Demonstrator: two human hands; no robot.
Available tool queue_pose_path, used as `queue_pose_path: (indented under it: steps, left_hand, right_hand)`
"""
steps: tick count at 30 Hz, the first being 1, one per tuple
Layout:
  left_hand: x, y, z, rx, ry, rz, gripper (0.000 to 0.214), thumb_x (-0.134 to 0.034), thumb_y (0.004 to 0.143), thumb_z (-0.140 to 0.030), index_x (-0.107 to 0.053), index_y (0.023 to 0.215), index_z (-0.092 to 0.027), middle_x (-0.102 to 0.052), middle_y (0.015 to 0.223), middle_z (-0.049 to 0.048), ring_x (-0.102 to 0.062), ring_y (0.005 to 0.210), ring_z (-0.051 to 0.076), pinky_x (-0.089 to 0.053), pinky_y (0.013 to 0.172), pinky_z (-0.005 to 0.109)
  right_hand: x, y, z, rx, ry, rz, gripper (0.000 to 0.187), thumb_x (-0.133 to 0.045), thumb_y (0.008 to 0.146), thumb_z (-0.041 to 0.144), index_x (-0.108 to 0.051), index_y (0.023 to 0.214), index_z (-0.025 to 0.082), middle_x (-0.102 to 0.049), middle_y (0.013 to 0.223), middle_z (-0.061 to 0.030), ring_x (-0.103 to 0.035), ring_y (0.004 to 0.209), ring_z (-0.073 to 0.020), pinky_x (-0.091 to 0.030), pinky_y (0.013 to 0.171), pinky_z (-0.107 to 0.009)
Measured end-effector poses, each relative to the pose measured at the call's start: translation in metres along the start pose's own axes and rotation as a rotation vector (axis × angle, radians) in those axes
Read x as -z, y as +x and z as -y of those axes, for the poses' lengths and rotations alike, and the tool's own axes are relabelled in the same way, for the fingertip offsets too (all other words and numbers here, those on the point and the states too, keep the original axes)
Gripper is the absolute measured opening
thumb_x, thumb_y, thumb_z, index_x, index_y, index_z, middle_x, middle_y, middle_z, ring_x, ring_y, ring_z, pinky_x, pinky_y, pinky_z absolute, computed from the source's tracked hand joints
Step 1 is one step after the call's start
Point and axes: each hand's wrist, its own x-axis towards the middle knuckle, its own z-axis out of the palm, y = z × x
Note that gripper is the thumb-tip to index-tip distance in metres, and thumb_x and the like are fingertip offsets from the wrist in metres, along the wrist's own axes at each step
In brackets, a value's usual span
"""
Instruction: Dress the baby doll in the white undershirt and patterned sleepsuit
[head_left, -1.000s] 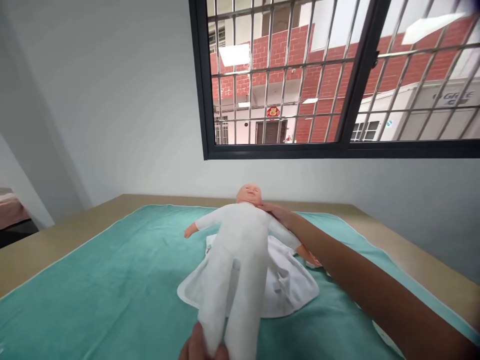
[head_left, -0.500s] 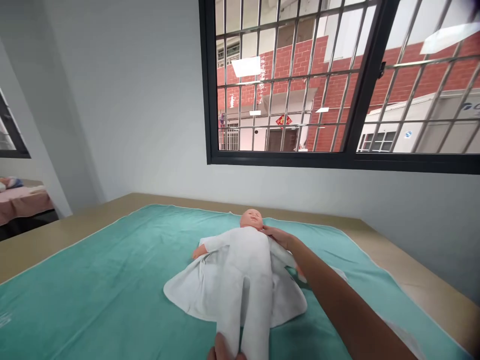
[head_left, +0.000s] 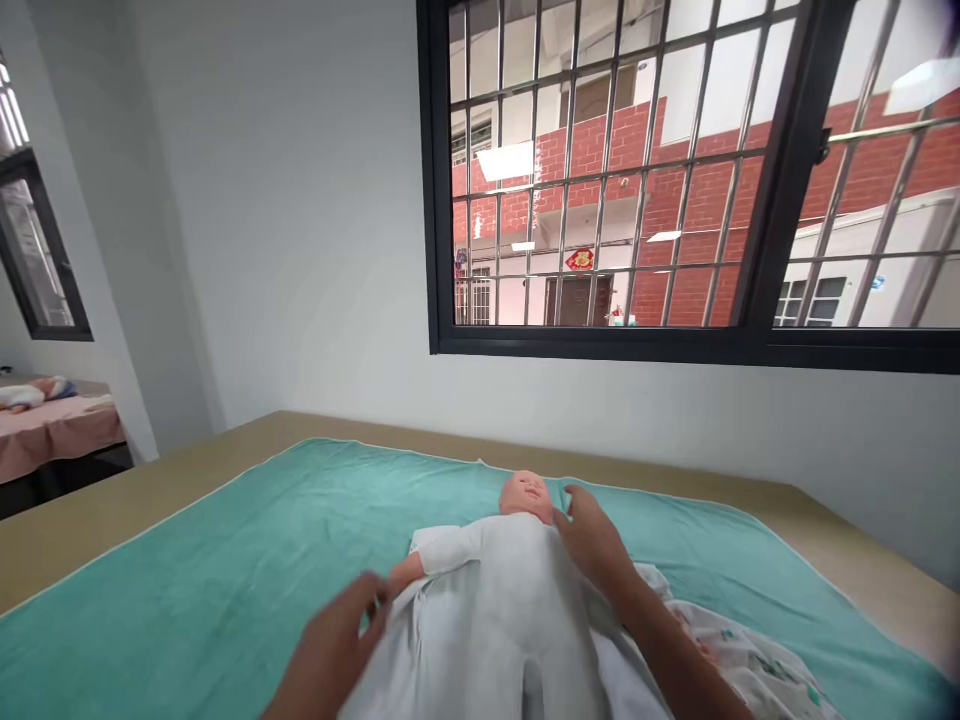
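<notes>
A baby doll in a white suit lies on its back on a white cloth, its head toward the window. The cloth sits on a teal towel. My right hand rests flat on the doll's shoulder beside its head, fingers spread and open. My left hand is blurred near the doll's outstretched arm, its fingers apart close to the doll's small hand. I cannot tell whether it touches the arm.
The teal towel covers a tan table against a white wall. A patterned cloth lies at the right under my forearm. A barred window is above. Another table with pink cover stands far left.
The doll has come down flat onto the cloth. My left hand let go of its legs and moved up to its arm. My right hand slid from under the neck onto the shoulder. View tilted up.
</notes>
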Motion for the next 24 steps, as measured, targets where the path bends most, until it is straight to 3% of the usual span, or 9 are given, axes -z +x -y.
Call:
queue_pose_path:
  steps: [2,4,7,11,15,20,24]
  left_hand:
    - [0.001,0.059,0.018,0.026,-0.195,-0.001,0.027,-0.047,0.084,-0.027,-0.065,0.103,-0.021,-0.068,0.112,0.0044,-0.062,0.106,0.020,-0.049,0.089,0.029]
    - [-0.009,0.107,0.027,-0.001,-0.261,0.058,0.040,-0.050,0.077,-0.021,-0.062,0.115,-0.017,-0.063,0.126,0.0082,-0.059,0.114,0.021,-0.048,0.092,0.029]
    - [-0.037,0.148,0.027,-0.093,-0.342,0.159,0.057,-0.055,0.068,-0.017,-0.057,0.124,-0.009,-0.062,0.127,0.0129,-0.059,0.115,0.021,-0.046,0.096,0.027]
    - [-0.065,0.162,0.027,-0.232,-0.462,0.252,0.057,-0.059,0.067,-0.022,-0.061,0.123,-0.012,-0.068,0.118,0.0087,-0.062,0.108,0.022,-0.044,0.097,0.028]
    - [-0.075,0.165,0.038,-0.294,-0.531,0.308,0.027,-0.057,0.068,-0.025,-0.074,0.088,-0.017,-0.075,0.092,0.0019,-0.065,0.093,0.022,-0.047,0.083,0.028]
    - [-0.076,0.168,0.043,-0.229,-0.537,0.231,0.018,-0.057,0.070,-0.028,-0.069,0.079,-0.017,-0.072,0.082,0.0010,-0.062,0.085,0.020,-0.046,0.078,0.027]
    - [-0.074,0.171,0.044,-0.051,-0.537,0.069,0.019,-0.047,0.079,-0.026,-0.060,0.087,-0.016,-0.068,0.086,0.0036,-0.061,0.083,0.018,-0.047,0.073,0.025]
  right_hand:
    - [-0.016,-0.017,0.028,0.124,-0.018,0.002,0.040,-0.044,0.087,0.031,-0.047,0.126,0.023,-0.055,0.122,-0.0107,-0.054,0.108,-0.0270,-0.039,0.095,-0.040]
    - [-0.039,-0.036,0.056,0.286,-0.027,0.082,0.037,-0.045,0.086,0.030,-0.050,0.122,0.023,-0.060,0.114,-0.0087,-0.059,0.099,-0.0237,-0.044,0.088,-0.036]
    - [-0.076,-0.056,0.085,0.505,-0.180,0.247,0.043,-0.050,0.081,0.024,-0.051,0.124,0.018,-0.059,0.120,-0.0116,-0.054,0.111,-0.0259,-0.041,0.097,-0.038]
    - [-0.102,-0.058,0.097,0.659,-0.571,0.354,0.046,-0.056,0.075,0.021,-0.054,0.121,0.015,-0.059,0.118,-0.0142,-0.053,0.109,-0.0317,-0.041,0.094,-0.046]
    - [-0.117,-0.042,0.103,0.723,-0.826,0.393,0.037,-0.065,0.077,0.029,-0.059,0.110,0.014,-0.062,0.110,-0.0136,-0.057,0.099,-0.0314,-0.045,0.085,-0.045]
    - [-0.139,-0.027,0.107,0.713,-0.837,0.426,0.042,-0.073,0.074,0.043,-0.062,0.106,0.017,-0.067,0.101,-0.0103,-0.060,0.094,-0.0301,-0.044,0.081,-0.041]
    - [-0.113,-0.033,0.105,0.631,-0.733,0.307,0.033,-0.064,0.081,0.048,-0.060,0.099,0.021,-0.066,0.098,-0.0059,-0.060,0.089,-0.0247,-0.043,0.074,-0.034]
